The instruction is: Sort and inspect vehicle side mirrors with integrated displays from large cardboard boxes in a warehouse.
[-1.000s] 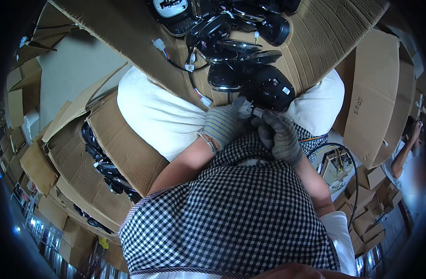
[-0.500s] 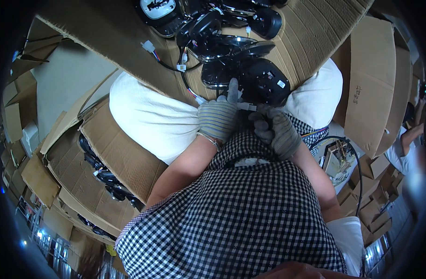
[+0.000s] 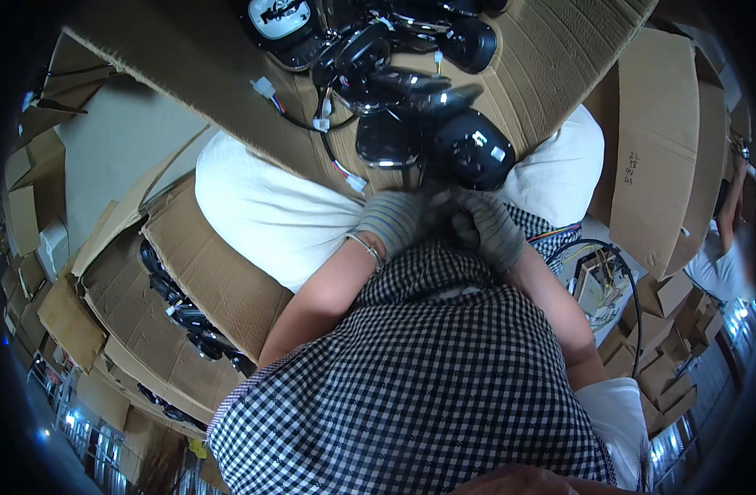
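In striped grey work gloves, my hands meet just below two glossy black mirror housings. My left hand (image 3: 392, 216) is closed, its fingertips blurred and turned towards the right; what they hold is hidden. My right hand (image 3: 491, 228) is closed, pinching a small white wire connector that is blurred between the hands. Above them lie the left black housing (image 3: 389, 140) and the right black housing (image 3: 474, 150), which has a small white label. Beside my left hand rests another white plug (image 3: 356, 182) on a dark cable with coloured wires.
More black mirrors (image 3: 366, 62) are heaped on the cardboard (image 3: 551, 49) across my knees. A second white plug (image 3: 263, 87) lies left of them. An open carton (image 3: 221, 272) with black parts stands at the left. At the right are a tall carton (image 3: 654, 148) and a black cable (image 3: 638, 322).
My left hand's raised index finger has curled down, and both hands have drawn slightly lower. The white connector between them has become blurred. The plug by my left hand is now uncovered.
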A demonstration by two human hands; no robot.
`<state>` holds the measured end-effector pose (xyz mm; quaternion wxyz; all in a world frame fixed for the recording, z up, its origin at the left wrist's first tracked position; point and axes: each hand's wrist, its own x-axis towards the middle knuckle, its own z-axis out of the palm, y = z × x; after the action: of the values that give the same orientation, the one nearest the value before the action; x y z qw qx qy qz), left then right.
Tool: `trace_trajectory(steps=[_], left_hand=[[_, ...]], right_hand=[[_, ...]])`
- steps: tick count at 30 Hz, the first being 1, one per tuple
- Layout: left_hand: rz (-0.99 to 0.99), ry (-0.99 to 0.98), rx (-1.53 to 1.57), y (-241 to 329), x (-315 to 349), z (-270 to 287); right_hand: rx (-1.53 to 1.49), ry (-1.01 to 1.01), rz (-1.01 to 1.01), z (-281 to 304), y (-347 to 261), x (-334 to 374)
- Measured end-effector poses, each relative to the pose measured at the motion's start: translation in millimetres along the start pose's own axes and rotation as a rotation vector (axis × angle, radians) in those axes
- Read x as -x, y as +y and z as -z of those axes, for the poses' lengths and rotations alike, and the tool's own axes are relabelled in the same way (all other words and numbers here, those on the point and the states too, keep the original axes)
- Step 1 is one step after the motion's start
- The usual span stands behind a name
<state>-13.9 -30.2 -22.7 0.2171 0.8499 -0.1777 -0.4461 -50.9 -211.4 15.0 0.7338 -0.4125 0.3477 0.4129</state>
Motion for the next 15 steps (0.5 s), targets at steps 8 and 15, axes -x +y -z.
trace_trajectory(steps=[8, 15], left_hand=[[-0.15, -0.446, 0.173, 0, -3, -11], [-0.041, -0.494, 0.13, 16, 3, 14]], right_hand=[[0.498, -0.265, 0.218, 11, 8, -24], [1.09, -0.378, 0.468, 8, -17, -17]])
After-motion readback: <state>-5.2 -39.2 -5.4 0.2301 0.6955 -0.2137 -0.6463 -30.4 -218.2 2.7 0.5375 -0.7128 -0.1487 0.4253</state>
